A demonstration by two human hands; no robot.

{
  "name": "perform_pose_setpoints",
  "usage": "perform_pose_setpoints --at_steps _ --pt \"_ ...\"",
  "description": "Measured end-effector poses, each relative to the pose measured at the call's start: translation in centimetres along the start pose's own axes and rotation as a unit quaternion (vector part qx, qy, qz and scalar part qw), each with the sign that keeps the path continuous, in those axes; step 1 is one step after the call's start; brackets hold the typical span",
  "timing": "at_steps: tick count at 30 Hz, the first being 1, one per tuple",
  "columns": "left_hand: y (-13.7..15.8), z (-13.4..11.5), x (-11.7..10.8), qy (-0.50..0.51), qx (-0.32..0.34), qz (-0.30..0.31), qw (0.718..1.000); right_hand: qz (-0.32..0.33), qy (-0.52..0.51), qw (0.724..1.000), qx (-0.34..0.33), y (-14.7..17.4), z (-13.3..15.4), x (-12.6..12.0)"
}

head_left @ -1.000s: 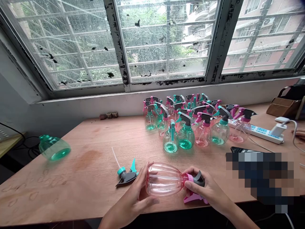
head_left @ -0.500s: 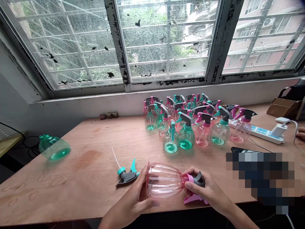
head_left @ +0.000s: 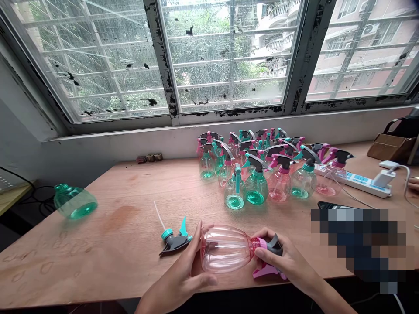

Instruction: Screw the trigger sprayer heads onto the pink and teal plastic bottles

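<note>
A clear pink spray bottle (head_left: 225, 249) lies sideways between my hands near the table's front edge. My left hand (head_left: 183, 270) is closed around its base end, thumb below and fingers behind. At the neck, my right hand (head_left: 281, 257) grips the pink collar of the spray head (head_left: 273, 246), which is grey with a pink trigger pointing down. The head sits against the bottle's neck. Left of the bottle, a loose grey and teal spray head (head_left: 175, 242) rests on the table, its thin tube pointing up and left. A green bottle (head_left: 77, 204) without a head lies tilted at the far left.
Several pink and green spray bottles (head_left: 257, 187) with heads stand grouped at the back. To their right are a white power strip (head_left: 363, 182), cables and a brown bag (head_left: 391, 146). Small brown blocks (head_left: 149, 158) sit by the wall. A blurred patch covers the right front.
Almost nothing differs. Both hands keep their hold on the pink spray bottle, with only a very slight shift. The loose spray head and green bottle stay in place.
</note>
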State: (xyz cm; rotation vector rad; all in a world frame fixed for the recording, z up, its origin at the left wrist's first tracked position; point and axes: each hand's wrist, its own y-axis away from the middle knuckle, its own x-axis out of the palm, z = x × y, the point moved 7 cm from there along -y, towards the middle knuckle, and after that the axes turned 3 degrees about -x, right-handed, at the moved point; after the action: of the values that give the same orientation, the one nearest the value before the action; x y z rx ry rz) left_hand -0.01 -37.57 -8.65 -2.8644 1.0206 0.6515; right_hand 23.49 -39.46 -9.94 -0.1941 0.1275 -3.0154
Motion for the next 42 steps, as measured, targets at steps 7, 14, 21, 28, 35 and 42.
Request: perform_pose_setpoints --at_steps 7,14,21,28,35,42 --pt "0.12 -0.35 -0.10 -0.041 0.019 -0.010 0.999 -0.002 0.007 1.000 0.001 0.01 0.23 0.04" --pt "-0.08 -0.30 -0.02 -0.013 0.025 -0.011 1.000 0.004 0.015 1.000 -0.001 0.03 0.03 0.08" --pt "-0.16 -0.23 -0.19 -0.035 0.014 -0.012 0.999 0.004 0.024 1.000 0.006 0.00 -0.04 0.11" --pt "0.02 -0.49 0.12 -0.032 0.029 -0.002 0.999 0.010 0.020 1.000 0.003 -0.01 -0.11 0.12" --pt "-0.11 -0.20 -0.05 -0.021 0.010 -0.006 1.000 0.004 0.018 1.000 0.008 0.01 0.08 0.23" --pt "0.00 -0.54 0.06 -0.045 0.031 -0.003 0.998 0.000 0.026 1.000 0.006 0.04 -0.09 0.05"
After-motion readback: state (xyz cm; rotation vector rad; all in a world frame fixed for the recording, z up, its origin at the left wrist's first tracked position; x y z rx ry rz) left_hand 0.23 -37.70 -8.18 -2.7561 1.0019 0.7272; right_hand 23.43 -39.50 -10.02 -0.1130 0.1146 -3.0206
